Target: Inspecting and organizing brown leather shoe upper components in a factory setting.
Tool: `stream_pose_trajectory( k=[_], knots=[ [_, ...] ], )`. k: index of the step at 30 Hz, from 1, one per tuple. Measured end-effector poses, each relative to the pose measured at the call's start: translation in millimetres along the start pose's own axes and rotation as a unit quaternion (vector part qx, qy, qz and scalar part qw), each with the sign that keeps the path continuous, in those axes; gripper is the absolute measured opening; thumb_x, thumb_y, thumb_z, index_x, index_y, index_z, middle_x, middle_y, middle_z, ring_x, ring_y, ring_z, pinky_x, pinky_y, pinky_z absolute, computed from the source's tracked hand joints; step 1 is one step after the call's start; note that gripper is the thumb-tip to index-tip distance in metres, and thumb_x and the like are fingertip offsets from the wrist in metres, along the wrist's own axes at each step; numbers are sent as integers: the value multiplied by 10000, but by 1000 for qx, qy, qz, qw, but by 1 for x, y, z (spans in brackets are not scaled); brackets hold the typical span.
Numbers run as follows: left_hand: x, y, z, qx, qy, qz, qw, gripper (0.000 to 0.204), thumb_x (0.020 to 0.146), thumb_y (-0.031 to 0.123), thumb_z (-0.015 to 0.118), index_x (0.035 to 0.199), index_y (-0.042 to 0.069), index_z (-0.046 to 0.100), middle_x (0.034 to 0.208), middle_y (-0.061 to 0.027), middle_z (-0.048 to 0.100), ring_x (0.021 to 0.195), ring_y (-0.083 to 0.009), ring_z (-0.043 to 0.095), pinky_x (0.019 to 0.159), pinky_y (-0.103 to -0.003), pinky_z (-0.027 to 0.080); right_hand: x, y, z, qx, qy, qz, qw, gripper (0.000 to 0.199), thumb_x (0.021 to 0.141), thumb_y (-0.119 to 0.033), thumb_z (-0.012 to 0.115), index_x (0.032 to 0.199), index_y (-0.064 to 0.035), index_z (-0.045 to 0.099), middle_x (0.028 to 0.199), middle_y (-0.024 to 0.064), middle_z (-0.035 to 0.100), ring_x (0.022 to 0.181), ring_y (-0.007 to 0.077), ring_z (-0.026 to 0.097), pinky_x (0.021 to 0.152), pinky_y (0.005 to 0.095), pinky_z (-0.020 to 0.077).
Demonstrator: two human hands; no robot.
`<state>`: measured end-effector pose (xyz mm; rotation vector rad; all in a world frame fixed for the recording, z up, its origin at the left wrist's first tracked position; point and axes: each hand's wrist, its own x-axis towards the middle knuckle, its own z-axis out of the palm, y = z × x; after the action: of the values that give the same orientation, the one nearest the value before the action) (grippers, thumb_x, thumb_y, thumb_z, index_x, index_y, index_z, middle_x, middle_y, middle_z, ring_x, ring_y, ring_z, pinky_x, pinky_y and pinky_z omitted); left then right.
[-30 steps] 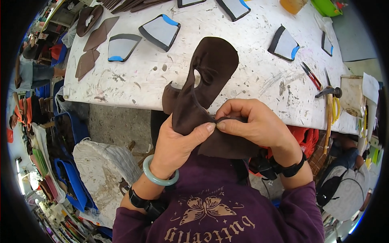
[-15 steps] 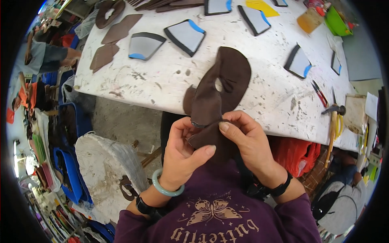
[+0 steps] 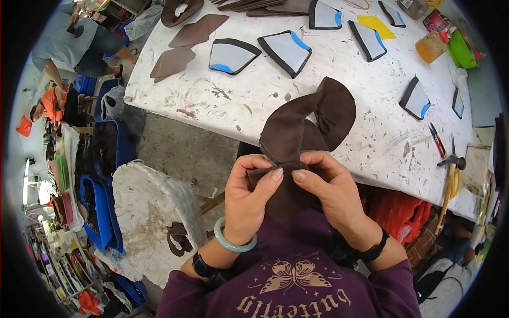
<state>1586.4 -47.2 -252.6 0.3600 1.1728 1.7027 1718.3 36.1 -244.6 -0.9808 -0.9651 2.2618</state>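
Note:
A dark brown leather piece (image 3: 307, 124) with a cut-out hole curls up from my lap over the edge of the stained white table (image 3: 222, 98). My left hand (image 3: 249, 199) pinches its lower edge from the left. My right hand (image 3: 326, 185) pinches the same edge from the right, thumbs nearly touching. The lower part of the piece hangs between my hands against my purple shirt. A green bangle and a black band sit on my left wrist, a black band on my right.
Several grey-and-black cut panels with blue edges (image 3: 286, 50) and brown pieces (image 3: 183, 45) lie on the table. A yellow piece (image 3: 375, 25), an orange jar (image 3: 430, 46), a green bowl (image 3: 462, 50), a hammer (image 3: 450, 180). A dirty white stool (image 3: 151, 212) stands left. People sit far left.
The brown piece has been pulled nearer to me and turned, its loop now curling to the right. Both hands have shifted along its lower edge and keep pinching it.

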Motion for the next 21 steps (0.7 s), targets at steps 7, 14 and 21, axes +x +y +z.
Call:
stream_pose_trajectory(
  k=[7, 14, 21],
  knots=[
    [5, 7, -4, 149, -19, 123, 981, 164, 860, -18, 616, 982, 36, 520, 1000, -53, 571, 896, -83, 530, 799, -214, 437, 0, -1, -1, 40, -19, 25, 999, 315, 881, -146, 652, 1153, -5, 578, 1068, 7, 587, 971, 76, 533, 822, 215, 438],
    [9, 28, -1, 241, -105, 127, 957, 167, 848, -25, 627, 982, 30, 544, 1010, -68, 587, 916, -106, 548, 816, -233, 443, -24, -39, -8, -375, -51, -98, 921, 418, 838, -213, 680, 1143, 47, 559, 869, 151, 664, 731, 209, 654, 672, 306, 513],
    [18, 71, 13, 257, -160, 21, 953, 217, 819, 5, 676, 984, 23, 537, 980, -62, 606, 924, -107, 563, 826, -242, 454, 2, -88, -16, -551, 29, -410, 726, 423, 692, -168, 778, 1056, -21, 619, 991, 106, 641, 907, 274, 605, 778, 333, 482]
  ],
)
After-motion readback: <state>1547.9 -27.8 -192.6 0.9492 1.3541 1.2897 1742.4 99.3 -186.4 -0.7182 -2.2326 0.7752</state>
